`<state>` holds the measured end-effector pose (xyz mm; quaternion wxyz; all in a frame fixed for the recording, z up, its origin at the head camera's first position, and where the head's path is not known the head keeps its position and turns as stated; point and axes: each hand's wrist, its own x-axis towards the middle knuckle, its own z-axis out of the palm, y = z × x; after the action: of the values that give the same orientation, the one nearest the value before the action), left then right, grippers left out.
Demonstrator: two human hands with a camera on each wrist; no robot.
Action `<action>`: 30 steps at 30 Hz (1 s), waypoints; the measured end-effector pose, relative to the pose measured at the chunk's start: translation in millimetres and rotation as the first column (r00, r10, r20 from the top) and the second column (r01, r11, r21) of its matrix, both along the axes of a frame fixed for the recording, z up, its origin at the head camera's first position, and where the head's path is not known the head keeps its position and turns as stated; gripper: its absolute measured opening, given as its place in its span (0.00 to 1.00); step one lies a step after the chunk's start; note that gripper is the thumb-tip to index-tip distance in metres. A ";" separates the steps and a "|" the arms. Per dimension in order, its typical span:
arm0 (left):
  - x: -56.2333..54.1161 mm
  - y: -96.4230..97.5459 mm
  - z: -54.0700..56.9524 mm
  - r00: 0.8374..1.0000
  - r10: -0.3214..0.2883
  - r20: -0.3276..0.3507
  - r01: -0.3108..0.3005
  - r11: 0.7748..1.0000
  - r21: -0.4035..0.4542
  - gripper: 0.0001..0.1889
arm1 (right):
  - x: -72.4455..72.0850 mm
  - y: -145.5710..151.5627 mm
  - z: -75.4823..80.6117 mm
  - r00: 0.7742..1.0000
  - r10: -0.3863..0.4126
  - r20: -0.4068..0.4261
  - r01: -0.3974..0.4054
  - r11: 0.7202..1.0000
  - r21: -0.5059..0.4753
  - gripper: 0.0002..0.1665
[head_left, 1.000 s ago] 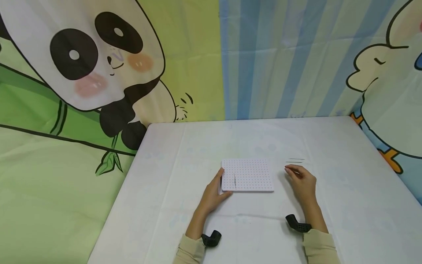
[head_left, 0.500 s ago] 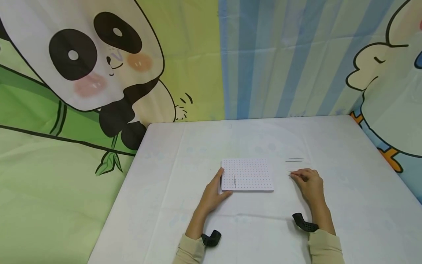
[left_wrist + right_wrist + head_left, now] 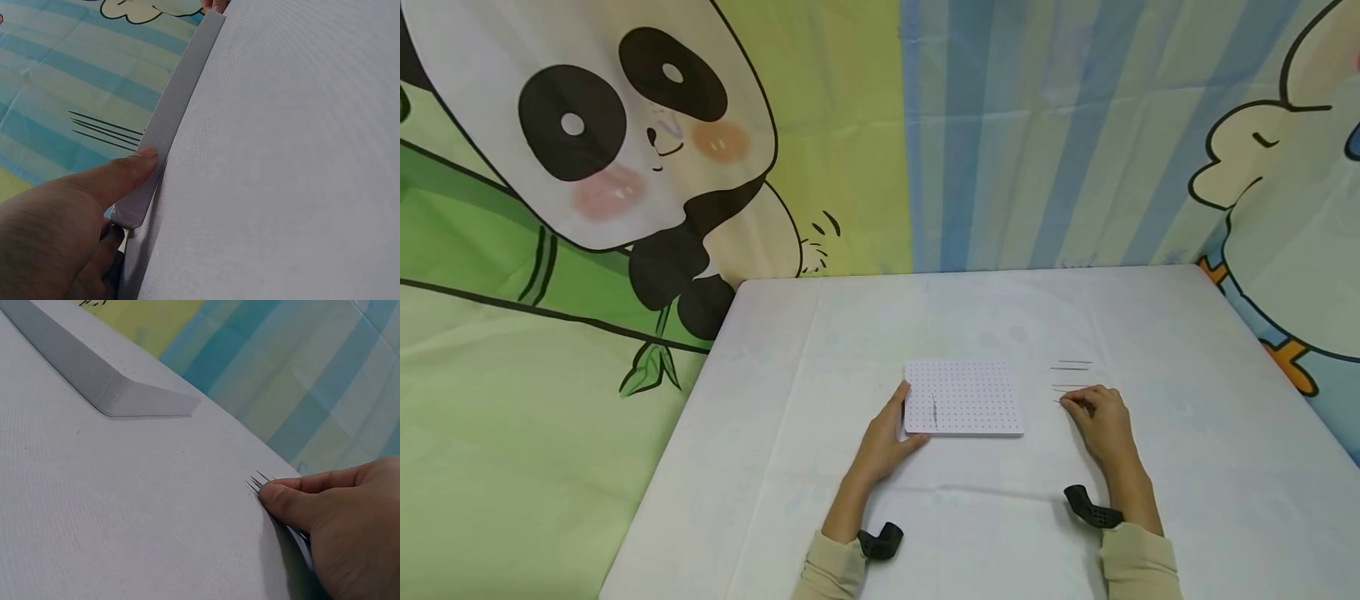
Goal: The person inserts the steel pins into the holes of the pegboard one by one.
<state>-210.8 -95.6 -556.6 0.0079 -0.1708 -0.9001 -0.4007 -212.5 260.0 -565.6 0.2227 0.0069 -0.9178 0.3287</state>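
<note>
A white pegboard (image 3: 973, 398) with rows of small holes lies flat on the table. Several thin dark needle-like rods (image 3: 103, 130) stand in it near its left end. My left hand (image 3: 880, 450) grips the board's near left corner, the thumb (image 3: 134, 169) against its front side. To the board's right, several similar thin rods (image 3: 1071, 368) lie on the table, roughly parallel. My right hand (image 3: 1103, 423) pinches one of these between thumb and fingertips, at the near end of the row. The rod tips (image 3: 255, 481) poke out past the fingers, and the hand hides the rest.
A white cloth covers the table (image 3: 820, 358). Behind it hangs a backdrop (image 3: 1045, 133) with cartoon animals and stripes. Black wrist devices (image 3: 882, 542) sit on both forearms.
My right hand has moved right and toward me, down to the near end of the rod row, uncovering more rods. It barely moves in the last half second. My left hand and the board stay put.
</note>
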 end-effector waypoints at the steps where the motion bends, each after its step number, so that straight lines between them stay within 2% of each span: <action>1: -0.1 0.1 0.1 1.000 0.001 0.001 -0.001 1.000 0.001 0.48 | -0.2 -0.2 0.6 1.000 0.005 -0.001 -0.005 1.000 0.002 0.04; 14: 1.2 0.1 -0.7 1.000 0.009 0.019 -0.009 1.000 0.001 0.48 | 1.9 -1.8 2.5 1.000 0.015 -0.018 -0.015 1.000 0.001 0.06; 18: 2.5 0.9 -1.3 1.000 0.010 0.023 -0.010 1.000 0.005 0.47 | 2.7 -6.3 4.1 0.998 -0.014 -0.060 0.010 0.998 -0.069 0.08; 22: 2.5 1.2 -0.3 1.000 0.012 0.014 -0.012 1.000 0.001 0.47 | -1.2 -19.1 8.1 0.996 -0.062 -0.069 0.046 0.977 -0.208 0.11; 24: 2.4 1.1 0.6 1.000 0.012 0.011 -0.012 1.000 0.001 0.47 | -3.5 -30.2 12.4 0.996 -0.045 -0.071 0.022 0.953 -0.303 0.12; 26: 2.6 0.8 1.5 1.000 0.013 0.009 -0.013 1.000 0.002 0.47 | -5.5 -43.8 18.2 0.995 0.012 -0.102 -0.054 0.906 -0.421 0.11; 28: 2.8 0.6 1.8 1.000 0.012 0.011 -0.012 1.000 0.004 0.47 | -6.9 -58.6 24.5 0.981 0.101 -0.164 -0.174 0.835 -0.523 0.10; 30: 3.1 0.4 1.6 1.000 0.011 0.011 -0.011 1.000 0.007 0.47 | -7.7 -74.4 31.5 0.952 0.197 -0.234 -0.302 0.733 -0.609 0.08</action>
<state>-207.7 -95.2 -555.0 0.0059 -0.1637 -0.8997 -0.4046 -220.2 185.6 -534.1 0.2353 0.0796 -0.7217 0.6461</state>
